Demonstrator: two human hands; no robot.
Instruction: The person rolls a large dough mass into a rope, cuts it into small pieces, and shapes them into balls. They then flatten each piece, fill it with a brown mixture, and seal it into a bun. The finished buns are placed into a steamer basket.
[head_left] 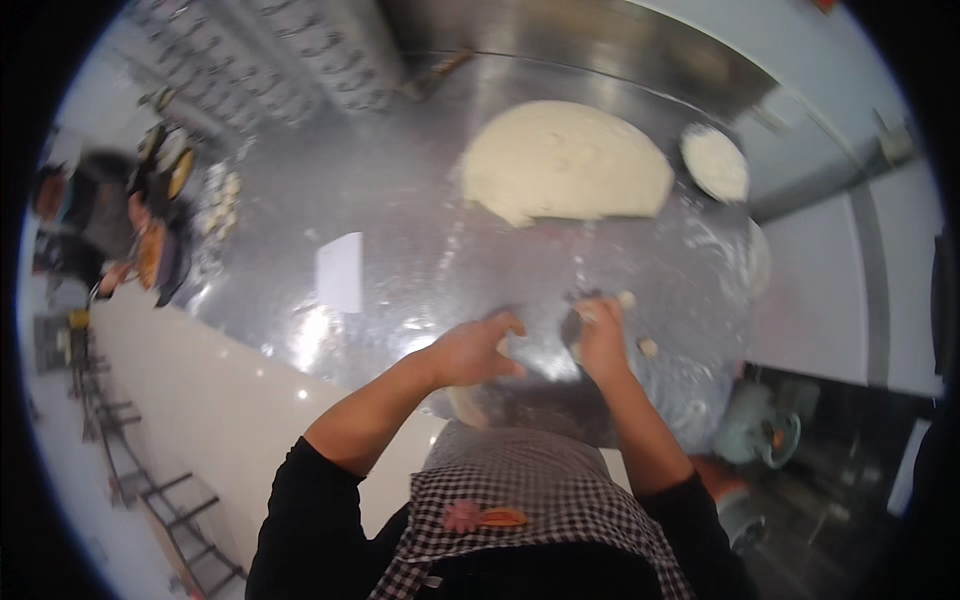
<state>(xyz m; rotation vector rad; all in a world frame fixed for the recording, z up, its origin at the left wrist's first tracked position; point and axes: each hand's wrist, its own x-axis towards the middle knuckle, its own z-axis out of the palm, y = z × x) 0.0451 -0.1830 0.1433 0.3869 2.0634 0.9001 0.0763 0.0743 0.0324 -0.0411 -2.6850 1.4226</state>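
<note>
My left hand [478, 350] is curled over a strip of pale dough [465, 405], which shows below the wrist by the table's near edge. A bit of dough also shows between the thumb and forefinger. To its right, my right hand [601, 338] is closed, fingertips together near the metal tabletop. A pale bit at its inner side looks like dough, mostly hidden by the fingers. Two small dough pieces lie just right of this hand, one dough piece [626, 299] by the knuckles and another dough piece [647, 347] beside the wrist.
A large dough slab [570, 165] spreads over the far part of the metal table [400, 230]. A bowl of white flour [715, 163] stands at far right. A white rectangular sheet [340, 272] lies left. Another person [110, 215] works at the left end, near small dough pieces [220, 205].
</note>
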